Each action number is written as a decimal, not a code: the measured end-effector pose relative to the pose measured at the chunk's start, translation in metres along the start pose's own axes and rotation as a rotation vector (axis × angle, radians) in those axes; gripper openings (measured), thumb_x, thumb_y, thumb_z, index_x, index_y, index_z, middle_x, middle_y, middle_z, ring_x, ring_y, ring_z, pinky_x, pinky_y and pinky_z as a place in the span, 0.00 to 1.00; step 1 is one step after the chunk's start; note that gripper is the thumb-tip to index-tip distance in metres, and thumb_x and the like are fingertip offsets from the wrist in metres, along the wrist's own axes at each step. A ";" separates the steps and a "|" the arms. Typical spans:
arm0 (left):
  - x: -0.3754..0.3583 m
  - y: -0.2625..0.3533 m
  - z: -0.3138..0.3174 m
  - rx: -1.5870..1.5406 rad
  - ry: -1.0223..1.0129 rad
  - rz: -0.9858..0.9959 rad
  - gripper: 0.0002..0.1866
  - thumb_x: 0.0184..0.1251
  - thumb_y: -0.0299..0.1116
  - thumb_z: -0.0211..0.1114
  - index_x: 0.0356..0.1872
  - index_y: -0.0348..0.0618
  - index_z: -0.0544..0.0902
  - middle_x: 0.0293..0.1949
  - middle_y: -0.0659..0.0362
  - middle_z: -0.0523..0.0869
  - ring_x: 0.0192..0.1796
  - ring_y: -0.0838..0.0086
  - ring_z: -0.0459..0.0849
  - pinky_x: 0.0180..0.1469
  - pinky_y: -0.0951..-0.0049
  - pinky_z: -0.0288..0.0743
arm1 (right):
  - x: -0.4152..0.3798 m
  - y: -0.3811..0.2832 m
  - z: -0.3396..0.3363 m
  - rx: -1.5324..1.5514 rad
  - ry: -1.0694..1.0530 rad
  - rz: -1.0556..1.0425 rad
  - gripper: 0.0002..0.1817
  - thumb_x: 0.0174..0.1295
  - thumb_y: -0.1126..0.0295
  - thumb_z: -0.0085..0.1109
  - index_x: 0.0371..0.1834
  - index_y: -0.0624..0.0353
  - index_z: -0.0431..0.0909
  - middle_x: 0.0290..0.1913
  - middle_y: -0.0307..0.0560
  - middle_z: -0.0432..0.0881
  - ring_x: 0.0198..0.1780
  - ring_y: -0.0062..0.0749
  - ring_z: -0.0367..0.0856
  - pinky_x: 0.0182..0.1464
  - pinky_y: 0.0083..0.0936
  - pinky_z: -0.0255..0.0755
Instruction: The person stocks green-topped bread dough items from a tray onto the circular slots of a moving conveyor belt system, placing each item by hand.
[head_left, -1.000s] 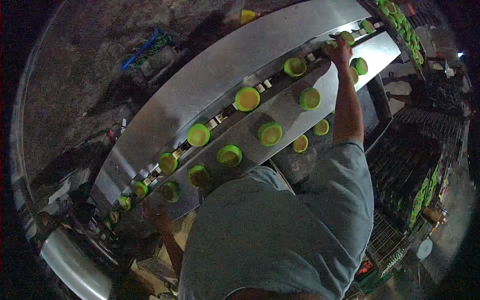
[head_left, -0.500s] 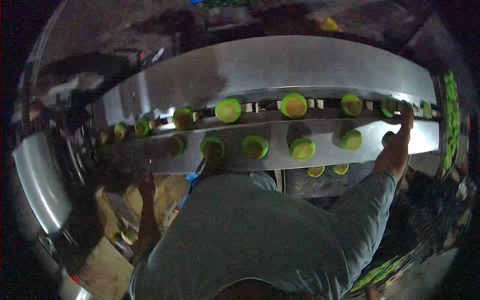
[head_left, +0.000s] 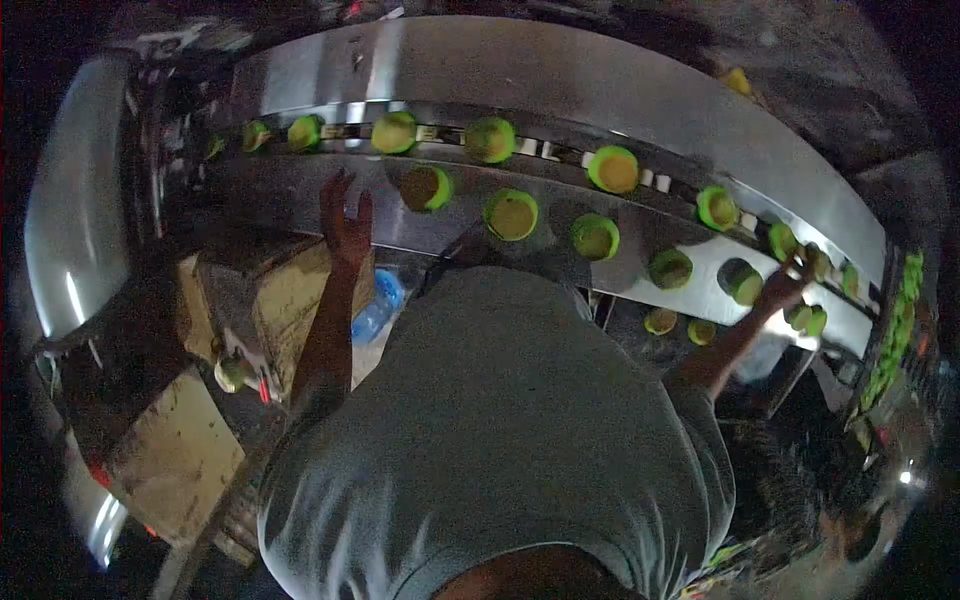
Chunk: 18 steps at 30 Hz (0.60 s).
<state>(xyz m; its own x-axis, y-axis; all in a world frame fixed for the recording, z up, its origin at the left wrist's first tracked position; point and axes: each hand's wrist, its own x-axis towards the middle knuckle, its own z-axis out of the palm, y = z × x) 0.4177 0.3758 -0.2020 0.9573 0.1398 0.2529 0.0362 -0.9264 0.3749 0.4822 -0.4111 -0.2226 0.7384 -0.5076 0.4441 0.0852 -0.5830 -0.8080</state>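
My left hand [head_left: 347,228] hovers at the left part of the steel ledge [head_left: 455,222], fingers spread and nothing in them. Nearest to it is a round green piece with a tan face [head_left: 427,188], lying on the ledge. At the right end, my right hand [head_left: 786,286] has its fingers closed about a similar round green piece [head_left: 818,264] at the slotted track; the fingertips are partly blurred. More of these pieces sit spaced along the track, such as one with a broad tan face [head_left: 613,170]. Several others lie in a row on the ledge.
A steel guard panel [head_left: 560,75] runs behind the track. Two green pieces [head_left: 660,321] lie lower, near my body. Wooden boxes [head_left: 290,310] and a blue plastic bottle [head_left: 378,305] are at the left. Many green pieces [head_left: 893,340] line the far right.
The view has turned, so the track now slopes down to the right. My left hand has come up from below the ledge with spread fingers. My right hand stays by the track's right end.
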 end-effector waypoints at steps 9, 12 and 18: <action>0.096 0.103 0.060 -0.332 -0.309 0.146 0.27 0.64 0.40 0.72 0.60 0.37 0.78 0.60 0.43 0.80 0.63 0.49 0.78 0.65 0.55 0.73 | -0.107 -0.194 0.149 -0.376 -0.523 -0.180 0.20 0.64 0.58 0.66 0.56 0.52 0.81 0.54 0.53 0.85 0.58 0.48 0.82 0.63 0.43 0.73; 0.112 0.109 0.096 -0.214 -0.370 0.198 0.34 0.60 0.48 0.75 0.62 0.38 0.77 0.62 0.41 0.77 0.65 0.46 0.75 0.67 0.52 0.71 | -0.125 -0.221 0.212 -0.467 -0.790 -0.149 0.23 0.64 0.52 0.64 0.60 0.46 0.81 0.54 0.52 0.83 0.57 0.52 0.81 0.60 0.47 0.73; 0.122 0.119 0.106 -0.050 -0.515 0.228 0.46 0.51 0.53 0.78 0.69 0.40 0.71 0.68 0.39 0.70 0.69 0.43 0.71 0.68 0.48 0.70 | -0.148 -0.229 0.274 -1.008 -0.823 -0.167 0.32 0.56 0.40 0.63 0.63 0.38 0.77 0.68 0.49 0.74 0.68 0.49 0.73 0.68 0.66 0.57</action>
<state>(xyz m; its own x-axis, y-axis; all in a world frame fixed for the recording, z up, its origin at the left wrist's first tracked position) 0.5696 0.2459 -0.2211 0.9562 -0.2619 -0.1307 -0.1892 -0.8937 0.4067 0.5363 -0.0287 -0.2093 0.9877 -0.0592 -0.1450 -0.0547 -0.9979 0.0347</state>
